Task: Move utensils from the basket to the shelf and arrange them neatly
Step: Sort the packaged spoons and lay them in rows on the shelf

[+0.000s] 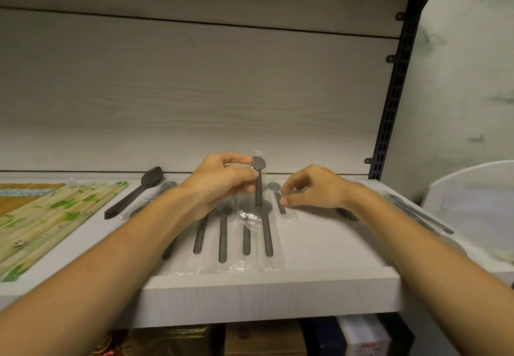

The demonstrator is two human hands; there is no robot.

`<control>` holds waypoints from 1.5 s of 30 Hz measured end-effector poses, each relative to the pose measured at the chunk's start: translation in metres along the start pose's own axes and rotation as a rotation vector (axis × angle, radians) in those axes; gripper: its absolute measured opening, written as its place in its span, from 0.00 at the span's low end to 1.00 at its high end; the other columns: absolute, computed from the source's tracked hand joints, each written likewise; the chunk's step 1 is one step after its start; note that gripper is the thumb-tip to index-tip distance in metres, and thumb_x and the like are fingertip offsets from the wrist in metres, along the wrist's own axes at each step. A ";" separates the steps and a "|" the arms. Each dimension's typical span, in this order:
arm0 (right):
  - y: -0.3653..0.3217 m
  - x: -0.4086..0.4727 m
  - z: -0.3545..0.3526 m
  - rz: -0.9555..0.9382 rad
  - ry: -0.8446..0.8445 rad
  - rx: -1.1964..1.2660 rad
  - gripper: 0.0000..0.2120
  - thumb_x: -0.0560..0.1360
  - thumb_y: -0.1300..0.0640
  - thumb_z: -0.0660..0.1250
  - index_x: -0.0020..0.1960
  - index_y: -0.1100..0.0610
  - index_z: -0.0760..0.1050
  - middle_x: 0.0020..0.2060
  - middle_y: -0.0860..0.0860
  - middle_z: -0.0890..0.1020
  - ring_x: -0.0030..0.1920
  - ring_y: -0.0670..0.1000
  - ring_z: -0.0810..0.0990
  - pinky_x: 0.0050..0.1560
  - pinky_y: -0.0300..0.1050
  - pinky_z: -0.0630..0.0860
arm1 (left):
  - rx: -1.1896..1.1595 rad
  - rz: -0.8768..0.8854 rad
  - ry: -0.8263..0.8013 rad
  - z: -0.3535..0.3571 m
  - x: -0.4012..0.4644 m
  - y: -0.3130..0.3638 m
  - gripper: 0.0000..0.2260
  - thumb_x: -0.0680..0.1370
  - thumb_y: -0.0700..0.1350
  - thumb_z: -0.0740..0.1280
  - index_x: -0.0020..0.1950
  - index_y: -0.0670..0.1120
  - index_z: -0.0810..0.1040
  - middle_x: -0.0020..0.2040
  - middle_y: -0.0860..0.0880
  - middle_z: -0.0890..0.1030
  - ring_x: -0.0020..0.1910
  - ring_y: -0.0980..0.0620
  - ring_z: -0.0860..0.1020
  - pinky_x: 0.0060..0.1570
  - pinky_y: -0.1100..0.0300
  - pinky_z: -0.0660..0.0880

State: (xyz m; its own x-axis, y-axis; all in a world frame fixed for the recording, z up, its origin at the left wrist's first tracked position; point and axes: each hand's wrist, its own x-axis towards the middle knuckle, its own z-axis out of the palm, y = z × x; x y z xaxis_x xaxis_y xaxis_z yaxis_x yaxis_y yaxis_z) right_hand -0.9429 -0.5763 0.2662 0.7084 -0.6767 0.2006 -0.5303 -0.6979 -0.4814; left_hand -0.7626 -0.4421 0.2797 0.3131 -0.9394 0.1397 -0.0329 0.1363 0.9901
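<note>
My left hand is pinching one upright plastic-wrapped grey spoon; my right hand is pinching another wrapped grey spoon lying beside it; several wrapped spoons are already lying below my hands on the white shelf; I am seeing no basket.

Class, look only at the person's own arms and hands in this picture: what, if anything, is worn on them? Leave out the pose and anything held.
Both forearms are bare from the bottom edge of the view up to the wrists; no sleeve shows. The left hand and the right hand wear no gloves, and no watch, bracelet or ring can be seen. Fingernails look short and plain.
</note>
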 end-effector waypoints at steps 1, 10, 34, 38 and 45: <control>0.000 0.000 0.000 -0.002 0.018 0.010 0.09 0.68 0.46 0.76 0.45 0.48 0.83 0.44 0.46 0.84 0.47 0.48 0.79 0.51 0.43 0.75 | -0.026 0.000 -0.015 0.000 0.000 -0.001 0.14 0.74 0.32 0.69 0.60 0.38 0.76 0.54 0.36 0.82 0.46 0.44 0.81 0.45 0.61 0.81; -0.012 -0.025 -0.025 -0.044 0.241 0.035 0.05 0.76 0.56 0.68 0.49 0.54 0.82 0.46 0.48 0.84 0.49 0.47 0.81 0.52 0.40 0.76 | 0.131 0.021 -0.168 0.021 -0.015 -0.004 0.12 0.71 0.33 0.73 0.53 0.41 0.79 0.42 0.44 0.83 0.39 0.51 0.83 0.45 0.61 0.80; 0.029 -0.109 -0.054 0.127 0.297 -0.189 0.07 0.77 0.57 0.66 0.48 0.55 0.83 0.42 0.50 0.84 0.43 0.47 0.78 0.44 0.35 0.70 | 1.120 0.378 -0.335 0.041 -0.043 -0.011 0.13 0.75 0.58 0.68 0.53 0.54 0.83 0.51 0.60 0.81 0.52 0.58 0.77 0.55 0.61 0.72; 0.034 -0.111 -0.052 0.148 0.320 -0.205 0.07 0.77 0.58 0.66 0.47 0.55 0.83 0.39 0.48 0.83 0.38 0.40 0.75 0.35 0.27 0.67 | 1.128 0.420 -0.287 0.039 -0.044 -0.013 0.13 0.74 0.58 0.69 0.53 0.53 0.83 0.43 0.62 0.77 0.42 0.60 0.73 0.46 0.66 0.67; 0.038 -0.101 -0.048 0.212 0.310 -0.262 0.10 0.75 0.49 0.69 0.53 0.53 0.82 0.45 0.50 0.83 0.47 0.52 0.80 0.51 0.46 0.76 | 1.116 0.474 -0.290 0.035 -0.038 -0.009 0.12 0.75 0.58 0.67 0.48 0.52 0.83 0.47 0.57 0.80 0.44 0.57 0.78 0.43 0.63 0.74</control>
State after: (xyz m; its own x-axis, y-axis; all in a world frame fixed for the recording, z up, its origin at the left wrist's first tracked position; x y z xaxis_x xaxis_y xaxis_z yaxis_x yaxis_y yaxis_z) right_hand -1.0570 -0.5455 0.2690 0.4200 -0.8211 0.3865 -0.7767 -0.5455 -0.3150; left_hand -0.8073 -0.4190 0.2662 -0.1662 -0.9247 0.3425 -0.9170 0.2727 0.2912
